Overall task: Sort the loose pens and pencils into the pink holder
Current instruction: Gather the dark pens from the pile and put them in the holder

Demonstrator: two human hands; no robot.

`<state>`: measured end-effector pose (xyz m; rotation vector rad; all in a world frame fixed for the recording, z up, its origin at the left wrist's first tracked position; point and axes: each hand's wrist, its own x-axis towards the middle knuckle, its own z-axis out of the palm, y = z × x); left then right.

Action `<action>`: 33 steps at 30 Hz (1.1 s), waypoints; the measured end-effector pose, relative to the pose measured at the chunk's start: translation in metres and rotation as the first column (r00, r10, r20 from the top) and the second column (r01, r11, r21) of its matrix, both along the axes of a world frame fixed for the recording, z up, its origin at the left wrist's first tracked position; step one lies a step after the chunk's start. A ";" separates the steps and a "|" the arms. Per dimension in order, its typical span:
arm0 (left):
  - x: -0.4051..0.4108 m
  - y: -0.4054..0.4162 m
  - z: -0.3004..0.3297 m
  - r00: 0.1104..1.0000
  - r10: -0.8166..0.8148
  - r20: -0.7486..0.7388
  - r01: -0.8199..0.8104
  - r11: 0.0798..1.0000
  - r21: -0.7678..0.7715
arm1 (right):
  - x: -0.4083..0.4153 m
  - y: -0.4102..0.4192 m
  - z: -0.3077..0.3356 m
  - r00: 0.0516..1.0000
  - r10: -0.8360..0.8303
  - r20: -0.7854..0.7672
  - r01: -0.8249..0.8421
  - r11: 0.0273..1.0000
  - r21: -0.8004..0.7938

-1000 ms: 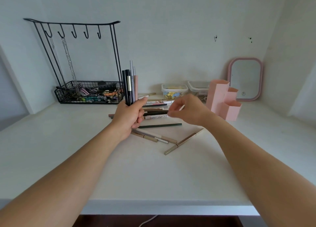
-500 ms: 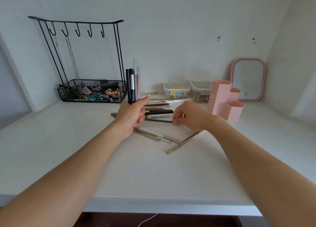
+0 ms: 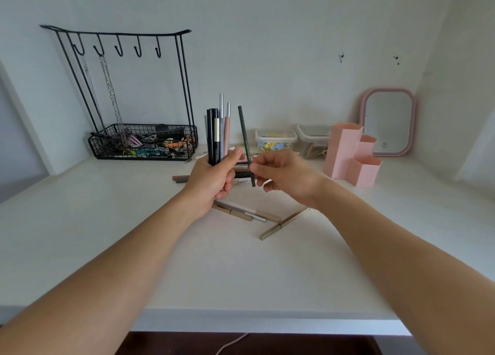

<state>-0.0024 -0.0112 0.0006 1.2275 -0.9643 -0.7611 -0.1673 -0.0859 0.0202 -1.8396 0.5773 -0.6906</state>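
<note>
My left hand [image 3: 211, 179] grips an upright bundle of pens [image 3: 217, 132], black, grey and pink, above the white desk. My right hand [image 3: 285, 178] pinches a dark green pencil [image 3: 246, 143] near its lower end, nearly upright, just right of the bundle. The pink holder [image 3: 351, 154], three hexagonal tubes, stands to the right of my right hand. Loose pens lie on the desk: a beige and grey group [image 3: 249, 213] below my hands, a gold one [image 3: 284, 223] further right, and a pile [image 3: 242, 181] mostly hidden behind my hands.
A black wire rack [image 3: 142, 140] with hooks, chains and a basket of small items stands at the back left. Two clear plastic boxes [image 3: 276, 140] sit against the wall. A pink-framed mirror [image 3: 388, 121] leans behind the holder. The desk's front edge [image 3: 267, 320] is near.
My right hand reached down to the pile, took the dark green pencil and lifted it upright beside the bundle. My left hand has kept hold of the bundle.
</note>
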 end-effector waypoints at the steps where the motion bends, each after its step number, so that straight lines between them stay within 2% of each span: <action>1: -0.001 0.000 -0.001 1.000 -0.007 0.013 0.007 1.000 -0.009 | 0.002 0.002 -0.002 1.000 0.010 0.021 -0.009 1.000 -0.008; 6: -0.004 0.001 -0.005 0.985 -0.026 0.170 0.035 0.998 -0.055 | 0.017 0.010 -0.015 0.995 -0.038 0.091 0.050 0.990 -0.133; 10: -0.006 -0.002 -0.006 0.983 0.070 0.168 -0.063 0.997 -0.043 | 0.015 0.006 -0.014 0.997 -0.014 0.073 0.018 0.998 -0.066; 12: -0.004 -0.004 -0.004 0.983 0.121 0.138 -0.115 0.992 -0.052 | 0.012 -0.003 -0.010 0.996 -0.057 0.075 0.060 0.998 -0.033; 13: -0.003 -0.004 -0.003 0.984 0.131 0.117 -0.126 0.991 -0.055 | 0.011 -0.009 -0.010 0.990 -0.121 0.067 0.126 0.989 -0.074; 15: 0.000 -0.004 0.000 0.991 0.130 0.043 -0.128 0.991 -0.038 | 0.007 -0.022 -0.013 0.959 -0.279 -0.045 0.243 0.896 -0.370; 16: 0.001 -0.003 0.001 0.992 0.123 0.004 -0.123 0.992 -0.025 | 0.004 -0.026 -0.016 0.933 -0.331 -0.144 0.212 0.825 -0.523; 18: 0.003 -0.002 0.002 0.993 0.105 -0.048 -0.105 0.994 -0.011 | 0.002 -0.030 -0.024 0.872 -0.379 -0.309 0.103 0.760 -0.641; 20: 0.005 -0.001 0.002 0.994 0.074 -0.087 -0.076 0.997 -0.018 | 0.004 -0.033 -0.030 0.842 -0.409 -0.352 0.100 0.759 -0.643; 24: 0.008 -0.002 0.000 0.995 0.033 -0.097 -0.036 0.999 -0.029 | 0.005 -0.036 -0.026 0.839 -0.467 -0.279 0.206 0.747 -0.632; 29: 0.007 -0.005 -0.002 0.997 0.039 -0.065 -0.041 0.999 -0.027 | 0.003 -0.035 -0.022 0.844 -0.477 -0.245 0.247 0.752 -0.612; 33: 0.008 -0.004 -0.003 0.998 0.042 -0.045 -0.044 0.998 -0.045 | -0.004 -0.037 -0.011 0.865 -0.474 -0.166 0.329 0.784 -0.527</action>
